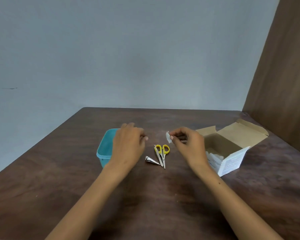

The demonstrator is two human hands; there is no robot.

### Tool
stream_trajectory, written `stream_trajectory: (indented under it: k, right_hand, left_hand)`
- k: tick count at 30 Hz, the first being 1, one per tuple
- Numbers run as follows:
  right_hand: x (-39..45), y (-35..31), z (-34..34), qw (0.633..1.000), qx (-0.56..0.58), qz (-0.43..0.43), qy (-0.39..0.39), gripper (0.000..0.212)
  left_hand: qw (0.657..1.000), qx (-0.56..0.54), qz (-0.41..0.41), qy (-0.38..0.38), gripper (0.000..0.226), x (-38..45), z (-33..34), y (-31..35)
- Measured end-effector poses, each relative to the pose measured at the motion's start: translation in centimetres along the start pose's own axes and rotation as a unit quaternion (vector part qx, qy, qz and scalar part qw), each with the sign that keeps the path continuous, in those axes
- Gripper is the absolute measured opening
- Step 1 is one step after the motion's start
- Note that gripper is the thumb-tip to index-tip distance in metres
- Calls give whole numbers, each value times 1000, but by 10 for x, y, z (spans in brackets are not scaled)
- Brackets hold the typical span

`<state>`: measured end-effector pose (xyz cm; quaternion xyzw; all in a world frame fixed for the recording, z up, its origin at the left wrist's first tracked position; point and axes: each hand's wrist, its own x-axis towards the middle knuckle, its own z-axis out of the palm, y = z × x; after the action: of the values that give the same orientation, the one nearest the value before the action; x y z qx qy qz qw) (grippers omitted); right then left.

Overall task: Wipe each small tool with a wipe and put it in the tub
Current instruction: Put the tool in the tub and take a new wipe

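Right hand point(184, 144): pinches a small white wipe point(168, 137), just right of the scissors' handles.
Left hand point(128, 144): fingers loosely curled, holding nothing, left of the scissors point(162, 153).
Tub point(105, 149): further left, partly behind that hand.
Clippers point(151, 160): just left of the scissors' blades.
Box point(229, 149): open, right of the scissors.

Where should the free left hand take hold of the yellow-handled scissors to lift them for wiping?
Likely by the yellow loops, from above on the far side. The scissors lie flat, blades pointing toward the person and close beside the nail clipper, so the handle end leaves the left hand more room.
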<state>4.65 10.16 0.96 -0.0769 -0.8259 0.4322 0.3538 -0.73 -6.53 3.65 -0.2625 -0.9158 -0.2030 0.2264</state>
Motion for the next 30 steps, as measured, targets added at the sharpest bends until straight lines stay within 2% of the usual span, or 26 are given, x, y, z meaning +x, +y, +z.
stream_trajectory:
  k: [2, 10, 16, 24, 30]
  right_hand:
    - [4, -1, -7, 1000, -25, -10, 9, 11]
    - [-3, 13, -11, 996, -91, -11, -16, 9]
    - [-2, 16, -11, 995, -97, -18, -13, 11]
    - [-5, 18, -8, 994, -92, 4, -53, 9]
    - [-5, 15, -9, 997, -56, 12, -60, 11]
  left_hand:
    - [998, -57, 9, -31, 15, 0, 10, 12]
    - [993, -69, -6, -99, 20, 2, 41, 26]
    - [995, -28, 7, -100, 15, -7, 48, 29]
    - [993, -12, -21, -120, 15, -11, 50, 26]
    - [993, -70, -41, -89, 9, -14, 48, 26]
